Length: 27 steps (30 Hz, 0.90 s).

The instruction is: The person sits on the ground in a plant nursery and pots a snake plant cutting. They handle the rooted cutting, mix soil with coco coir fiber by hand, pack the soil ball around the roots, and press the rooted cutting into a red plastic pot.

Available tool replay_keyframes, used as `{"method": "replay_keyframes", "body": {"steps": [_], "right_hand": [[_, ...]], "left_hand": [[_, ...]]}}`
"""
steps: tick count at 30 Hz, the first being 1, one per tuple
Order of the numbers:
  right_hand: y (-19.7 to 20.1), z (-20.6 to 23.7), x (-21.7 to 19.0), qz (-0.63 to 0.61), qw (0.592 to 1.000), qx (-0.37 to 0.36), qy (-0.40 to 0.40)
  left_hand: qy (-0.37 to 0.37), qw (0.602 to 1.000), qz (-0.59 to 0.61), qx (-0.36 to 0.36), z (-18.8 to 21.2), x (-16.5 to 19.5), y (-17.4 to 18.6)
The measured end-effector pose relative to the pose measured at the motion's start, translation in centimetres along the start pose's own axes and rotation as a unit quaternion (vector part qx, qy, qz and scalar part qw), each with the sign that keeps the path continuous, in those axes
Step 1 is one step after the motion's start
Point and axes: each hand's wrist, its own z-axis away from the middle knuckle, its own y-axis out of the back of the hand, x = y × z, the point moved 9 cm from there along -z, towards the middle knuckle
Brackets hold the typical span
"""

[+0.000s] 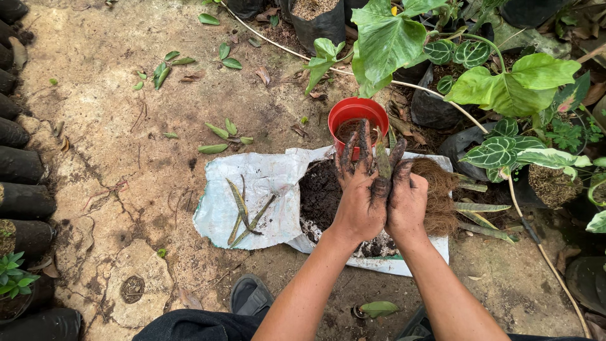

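Your dark trouser knee (pixel 189 327) and a grey sandal (pixel 251 295) sat at the bottom of the head view, your two bare forearms reaching forward from them over the dirt ground (pixel 113 158). Your left hand (pixel 360 199) and right hand (pixel 407 199) met side by side, both caked in dark soil, above a white plastic sack (pixel 259 183) spread flat on the ground. The fingers of both hands pointed away from you and were pressed close together, closing around a narrow green cutting (pixel 382 163) held upright between them (how firmly each hand gripped it could not be told). The cutting stood just in front of a red plastic pot (pixel 357 113) that held some dark soil and rested at the far edge of the sack.

Under your hands lay a heap of black potting soil (pixel 319 196), and to its right a mound of brown coconut fibre (pixel 439 202), touching your right hand. A few more long, thin green cuttings (pixel 243 211) lay on the left part of the sack, well apart from your hands. Broad-leaved potted plants (pixel 505 88) crowded the upper right, a thin hose (pixel 442 101) ran among them, and black nursery bags (pixel 19 164) lined the left edge.
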Motion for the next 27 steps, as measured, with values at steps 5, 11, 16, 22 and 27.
{"method": "replay_keyframes", "body": {"steps": [5,11,16,22,27], "right_hand": [[0.1,0.1,-0.3,0.038,0.999,0.003,0.012],[-0.5,0.1,-0.6,0.000,1.000,0.008,0.003],[0.3,-0.4,0.0,-0.082,0.987,0.091,-0.105],[-1.0,-0.9,-3.8,-0.095,0.995,0.037,-0.023],[-4.0,0.0,-7.4,0.129,0.987,-0.066,0.067]], "left_hand": [[-0.007,1.000,-0.006,0.006,0.2,-0.1,0.1],[0.026,0.999,-0.020,-0.003,0.2,-1.1,-0.2],[0.058,0.995,0.029,0.078,0.2,-2.2,0.7],[0.115,0.989,0.064,0.063,0.2,-2.2,-0.3],[0.183,0.960,0.204,0.053,-0.2,-3.6,-0.8]]}}
